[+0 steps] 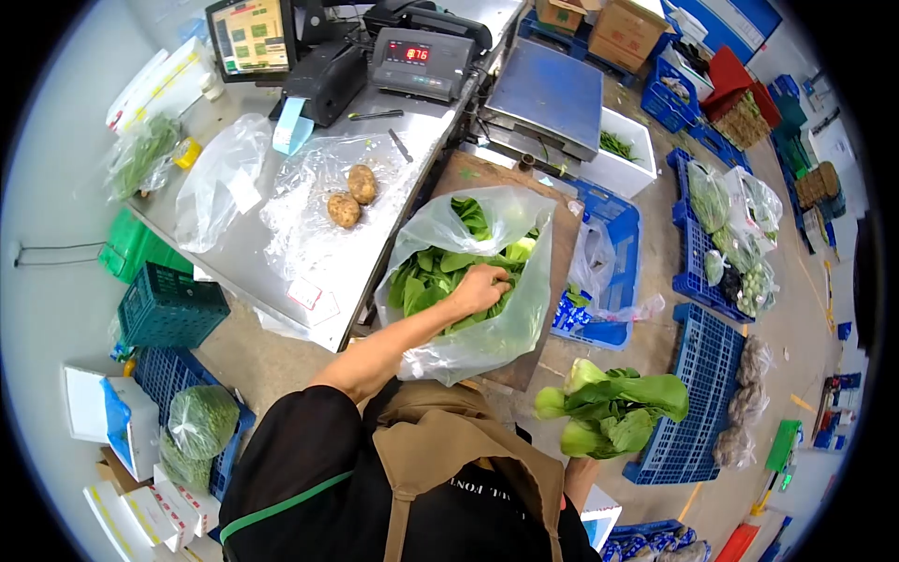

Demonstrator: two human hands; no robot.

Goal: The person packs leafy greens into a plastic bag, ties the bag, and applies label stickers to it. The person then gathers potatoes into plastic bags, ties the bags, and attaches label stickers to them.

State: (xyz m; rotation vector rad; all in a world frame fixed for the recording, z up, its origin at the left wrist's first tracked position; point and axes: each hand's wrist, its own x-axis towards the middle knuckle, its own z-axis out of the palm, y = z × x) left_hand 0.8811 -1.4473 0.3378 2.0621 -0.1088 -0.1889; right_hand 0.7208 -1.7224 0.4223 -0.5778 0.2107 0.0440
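A large clear plastic bag (520, 318) stands open on a brown board, filled with leafy bok choy (421, 281). My left hand (482, 288) reaches into the bag's mouth, its fingers curled down among the leaves and closed on the bok choy there. Out to the right, beside the bag, my right hand (582, 463) holds up a bunch of bok choy (618, 412) with thick pale stems. The leaves hide most of the right hand's fingers.
On the steel table (281, 272) to the left lie two potatoes (351, 197) on plastic film. A scale display (421, 61) and platform scale (548, 89) stand ahead. A blue basket (618, 253) sits right of the bag, with blue pallets (693, 393) on the floor beyond.
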